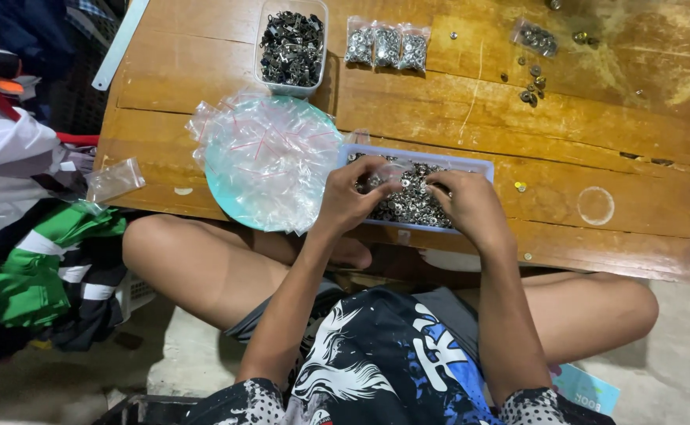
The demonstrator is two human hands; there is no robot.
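Observation:
My left hand (350, 193) and my right hand (467, 203) are together over a clear rectangular tray (482, 167) full of small silver metal pieces (412, 203). Between the fingers of both hands is a small clear plastic bag (394, 171), held over the tray. The left fingers pinch the bag's left side. The right fingers are at its right side, and whether they pinch a metal piece too is hidden. The tray rests near the front edge of a low wooden table (597, 134).
A round turquoise plate (220, 191) piled with empty clear zip bags (270, 149) lies left of the tray. Behind it stands a tub of dark metal parts (291, 49), then three filled small bags (386, 45). Loose pieces (532, 86) lie at the far right. Clothes (38, 260) are heaped left.

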